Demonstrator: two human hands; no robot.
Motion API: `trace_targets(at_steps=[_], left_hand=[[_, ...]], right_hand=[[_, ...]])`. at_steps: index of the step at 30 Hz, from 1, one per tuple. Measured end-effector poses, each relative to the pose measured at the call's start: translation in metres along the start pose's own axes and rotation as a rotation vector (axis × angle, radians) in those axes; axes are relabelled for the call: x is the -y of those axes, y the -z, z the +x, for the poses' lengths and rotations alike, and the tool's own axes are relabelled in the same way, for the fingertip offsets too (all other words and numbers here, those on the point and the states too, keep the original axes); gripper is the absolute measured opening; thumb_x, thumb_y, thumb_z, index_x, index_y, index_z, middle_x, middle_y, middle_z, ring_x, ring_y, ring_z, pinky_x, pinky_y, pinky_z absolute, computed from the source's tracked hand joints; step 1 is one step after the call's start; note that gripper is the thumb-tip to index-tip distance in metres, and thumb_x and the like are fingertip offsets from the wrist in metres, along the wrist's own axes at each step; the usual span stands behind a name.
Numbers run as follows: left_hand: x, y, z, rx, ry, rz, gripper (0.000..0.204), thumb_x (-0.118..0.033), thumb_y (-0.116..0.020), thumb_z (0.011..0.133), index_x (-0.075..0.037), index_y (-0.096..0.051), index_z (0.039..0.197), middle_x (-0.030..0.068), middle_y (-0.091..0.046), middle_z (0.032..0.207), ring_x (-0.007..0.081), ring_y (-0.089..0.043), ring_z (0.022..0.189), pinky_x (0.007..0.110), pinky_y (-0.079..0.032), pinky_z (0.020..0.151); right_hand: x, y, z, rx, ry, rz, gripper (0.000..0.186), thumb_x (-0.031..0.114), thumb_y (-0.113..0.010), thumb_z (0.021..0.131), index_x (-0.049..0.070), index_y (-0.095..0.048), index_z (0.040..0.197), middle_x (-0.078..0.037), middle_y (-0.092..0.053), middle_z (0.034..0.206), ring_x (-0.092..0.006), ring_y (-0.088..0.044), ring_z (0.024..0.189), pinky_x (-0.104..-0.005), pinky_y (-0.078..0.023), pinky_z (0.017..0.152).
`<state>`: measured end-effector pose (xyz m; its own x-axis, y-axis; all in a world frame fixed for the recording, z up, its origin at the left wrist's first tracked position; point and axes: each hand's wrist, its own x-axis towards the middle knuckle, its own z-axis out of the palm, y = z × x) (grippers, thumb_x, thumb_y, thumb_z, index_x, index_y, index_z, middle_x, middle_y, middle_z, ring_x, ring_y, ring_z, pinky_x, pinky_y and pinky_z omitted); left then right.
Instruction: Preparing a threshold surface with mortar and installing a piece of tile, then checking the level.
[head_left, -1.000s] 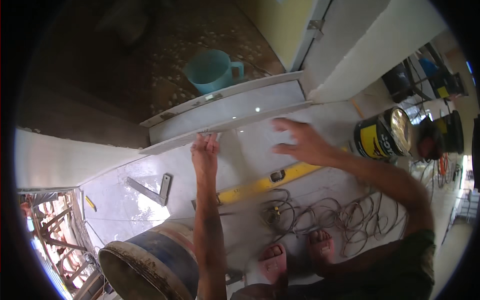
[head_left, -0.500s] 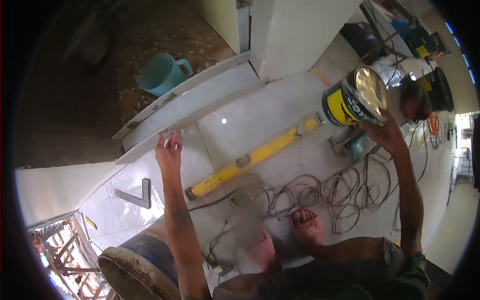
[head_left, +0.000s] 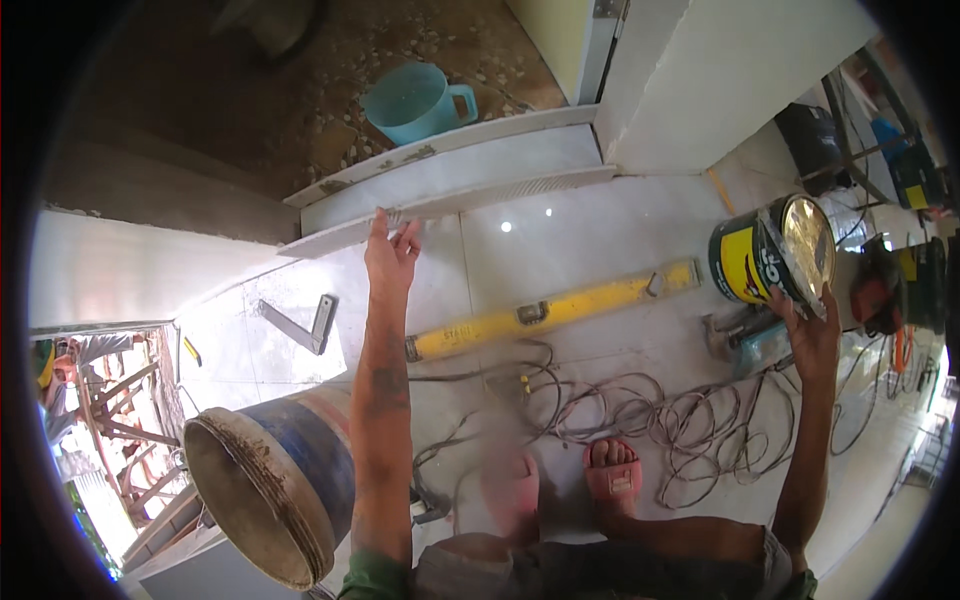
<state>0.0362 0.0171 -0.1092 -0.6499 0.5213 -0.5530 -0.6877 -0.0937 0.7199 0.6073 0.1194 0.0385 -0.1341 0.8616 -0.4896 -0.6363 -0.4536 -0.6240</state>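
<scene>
At the far left of your floor [head_left: 580,235] lies a small yellow cutter [head_left: 191,350], near the wall. Closer to you is a big bucket [head_left: 325,440], its side blue and pale, its round rim crusted and its mouth open to view. A metal square [head_left: 300,325] lies beyond the bucket, its two arms making a V

Your left hand [head_left: 393,250] reaches ahead to a long pale strip [head_left: 460,202] that runs along the near edge of the doorway. Its fingers are a little spread at the strip's left part; you cannot tell from here whether they pinch it. Past the strip, on the brown floor inside the doorway, sits a light blue mug [head_left: 405,105], its handle to the right

Between your arms a yellow level [head_left: 575,303] lies slantwise on the tiles, with a tangle of dark cable [head_left: 640,410] nearer to you, just ahead of your pink sandals [head_left: 612,480]. To the right is a teal tool [head_left: 762,345], just beside your right forearm. Your right hand [head_left: 805,325], well apart from the left, has thumb and fingers parted at the near side of a black and yellow can [head_left: 740,260] with a shiny lid; how firmly they grip, you cannot tell
</scene>
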Motion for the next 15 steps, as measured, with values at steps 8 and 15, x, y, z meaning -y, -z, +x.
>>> trace_targets(at_steps=[8, 15], left_hand=[[0.000, -0.006, -0.006, -0.052, -0.011, 0.058, 0.057, -0.040, -0.067, 0.084, 0.001, -0.044, 0.117, 0.0207, -0.054, 0.097, 0.0236, -0.061, 0.078, 0.031, -0.039, 0.058], [-0.007, -0.006, 0.002, -0.027, 0.012, 0.076, 0.056, -0.038, -0.069, 0.083, 0.002, -0.046, 0.113, 0.0160, -0.053, 0.090, 0.0232, -0.062, 0.076, 0.030, -0.040, 0.059]], right_hand=[[-0.019, -0.006, -0.002, 0.033, 0.151, -0.135, 0.056, 0.033, -0.052, 0.094, -0.006, -0.035, 0.130, -0.027, -0.043, 0.127, -0.0409, -0.048, 0.116, -0.0349, -0.055, 0.088], [-0.124, -0.039, -0.012, 0.046, -0.146, -0.197, 0.080, 0.059, -0.047, 0.088, 0.001, -0.025, 0.138, -0.017, -0.046, 0.128, -0.0304, -0.051, 0.116, -0.0399, -0.039, 0.099]])
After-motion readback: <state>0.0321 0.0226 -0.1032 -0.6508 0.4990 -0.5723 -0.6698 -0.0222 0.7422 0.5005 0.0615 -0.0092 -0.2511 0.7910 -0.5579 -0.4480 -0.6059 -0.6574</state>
